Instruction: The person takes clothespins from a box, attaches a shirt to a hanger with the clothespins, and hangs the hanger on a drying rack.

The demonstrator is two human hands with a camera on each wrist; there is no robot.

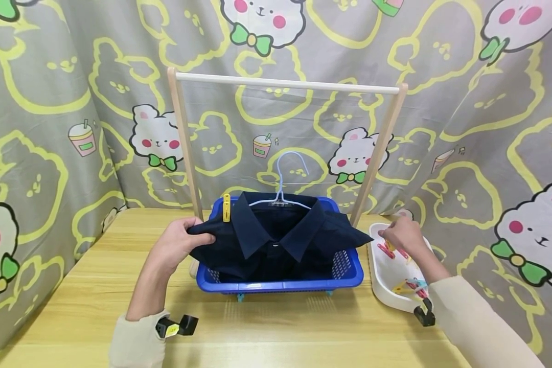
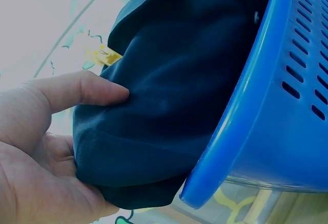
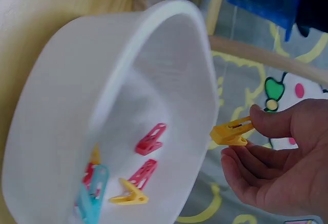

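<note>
A dark navy collared shirt (image 1: 285, 255) lies in a blue basket (image 1: 280, 287), with a pale blue wire hanger (image 1: 280, 176) inside its collar. One yellow clothespin (image 1: 227, 208) is clipped at the shirt's left shoulder as seen from the head. My left hand (image 1: 172, 246) grips the sleeve on that side, thumb (image 2: 110, 90) in front and fingers behind the cloth. Over the white tub (image 1: 381, 291) at the right, my right hand (image 1: 405, 236) pinches another yellow clothespin (image 3: 230, 133) between thumb and fingers.
Red, yellow and blue clothespins (image 3: 92, 190) lie loose in the tub. A wooden rack with a white bar (image 1: 285, 83) rises around the basket, its posts at both sides. Patterned cloth (image 1: 276, 46) hangs behind the wooden table (image 1: 267, 337).
</note>
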